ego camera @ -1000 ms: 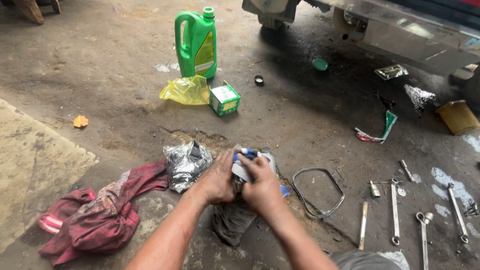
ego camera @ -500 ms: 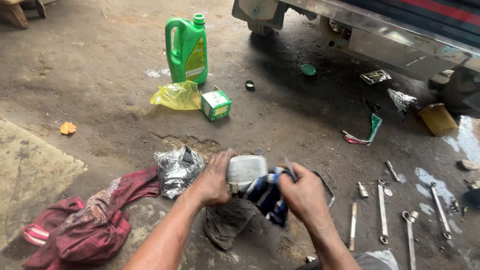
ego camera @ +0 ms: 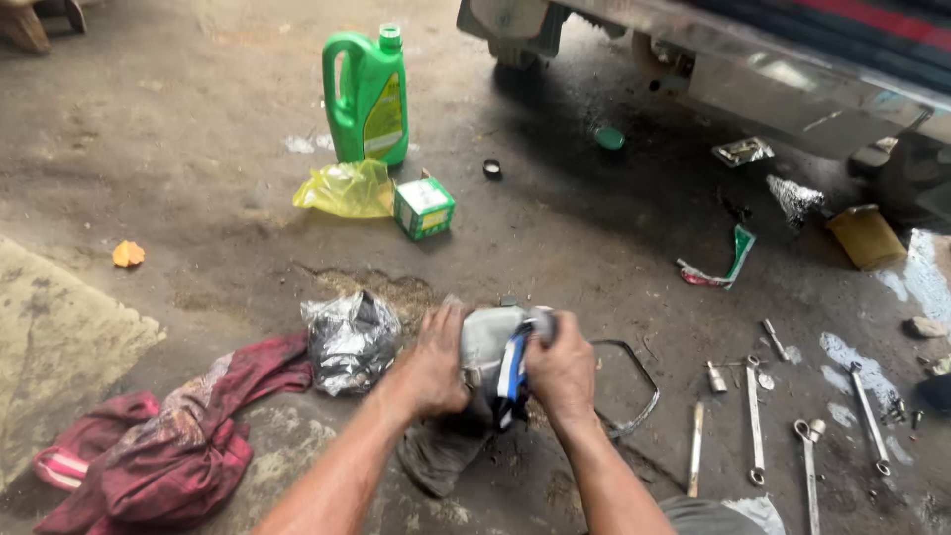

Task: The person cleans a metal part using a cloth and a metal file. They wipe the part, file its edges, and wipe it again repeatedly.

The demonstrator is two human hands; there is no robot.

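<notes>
The left hand (ego camera: 436,362) grips the left side of a grey, rounded metal part (ego camera: 488,342), fingers curled and pressed against its casing. The right hand (ego camera: 561,369) presses a blue-and-white cloth (ego camera: 513,372) against the part's right face, fingers closed tightly over the bunched fabric. Half a second ago the right hand held that cloth off to the right, apart from the part; now it has come back onto it, so by my reading the wiping of the part is under way rather than finished. The part is held low above the stained concrete floor (ego camera: 198,198), at the near middle of the scene, over a dark grey rag (ego camera: 436,451) that lies beneath both hands.

Just left of the left hand sits a crumpled black-and-silver plastic bag (ego camera: 349,340), and further left a maroon cloth (ego camera: 168,446) is heaped on the floor. Touching the right hand's far side, or nearly so, a thin black rubber gasket ring (ego camera: 634,396) lies on the concrete. To the near right, several steel spanners (ego camera: 755,421) and small bolts are spread out, well apart from the hands. Far off stand a green plastic oil jug (ego camera: 367,94), a yellow plastic bag (ego camera: 347,188) and a small green-and-white cardboard box (ego camera: 424,206). The underside of a vehicle (ego camera: 753,59) fills the far right. Nothing stands between the hands and the part.
</notes>
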